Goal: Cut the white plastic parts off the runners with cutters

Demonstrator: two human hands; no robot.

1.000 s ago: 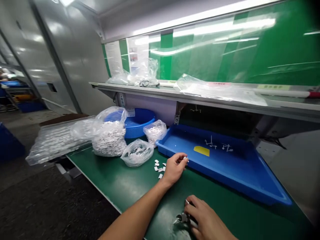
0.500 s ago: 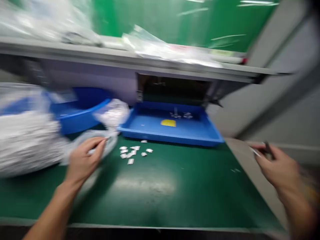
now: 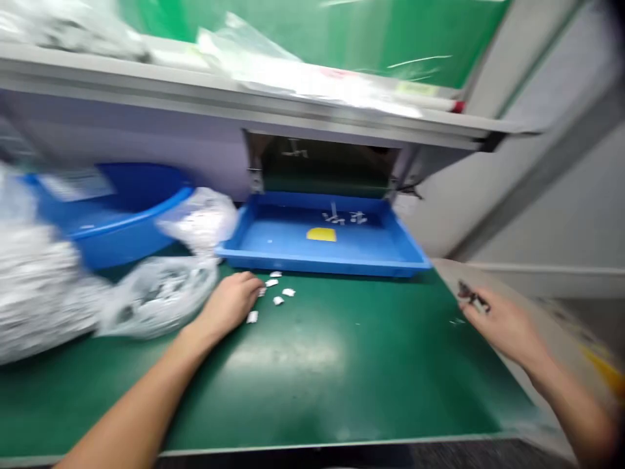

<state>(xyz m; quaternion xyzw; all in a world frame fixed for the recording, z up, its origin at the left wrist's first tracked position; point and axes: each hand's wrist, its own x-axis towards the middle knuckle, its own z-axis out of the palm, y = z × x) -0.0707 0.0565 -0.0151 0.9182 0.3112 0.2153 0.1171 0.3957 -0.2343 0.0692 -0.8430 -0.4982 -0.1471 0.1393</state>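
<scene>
My left hand (image 3: 233, 301) rests on the green tabletop with its fingers curled together over some small white pieces; one white piece (image 3: 262, 292) peeks out at the fingertips. What lies under the palm is hidden. Several more small white pieces (image 3: 278, 300) are scattered just right of it. Beside the left wrist lies an open clear plastic bag (image 3: 161, 296) with small pieces inside. Over the table's right edge, my right hand (image 3: 500, 324) is closed around a small dark tool (image 3: 472, 298) with metallic parts, blurred, its kind unclear.
A shallow blue tray (image 3: 322, 264) holds a yellow piece (image 3: 322, 234) and small clear parts (image 3: 359, 217). At left stand a large bag of white pieces (image 3: 39, 293), a blue bin (image 3: 127, 238) and a smaller bag (image 3: 205, 218). A grey shelf (image 3: 195, 85) overhangs the back.
My left hand has moved from the open bag's rim rightward onto the white pieces, covering several. My right hand still grips the dark tool, now closer to the table edge. The view has shifted.
</scene>
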